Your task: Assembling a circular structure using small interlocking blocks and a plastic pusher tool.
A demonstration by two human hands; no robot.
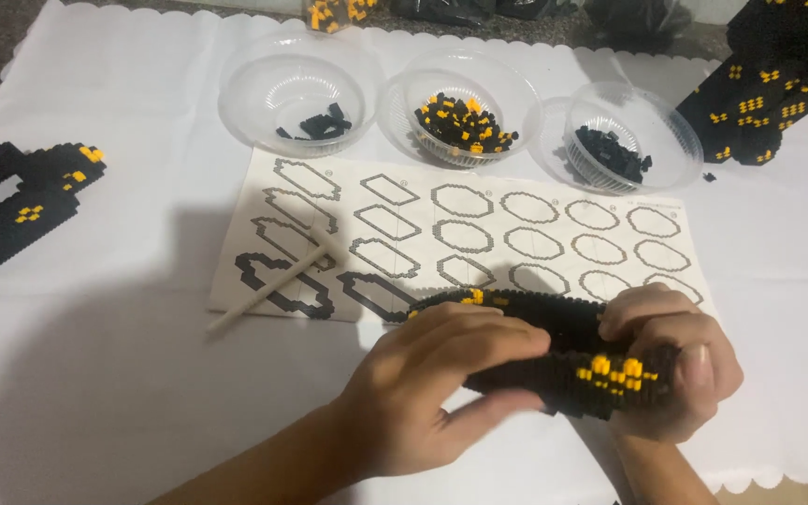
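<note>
Both hands are low in the view, close together. The left hand (432, 383) comes from the lower left, its forearm bare and slanted up to the right. Its fingers are stretched forward and pressed together, the thumb underneath, closed in a grip. The right hand (675, 369) comes from the bottom edge, with the wrist bent. Its fingers curl over the top and the thumb points down at the right side, also gripping.
</note>
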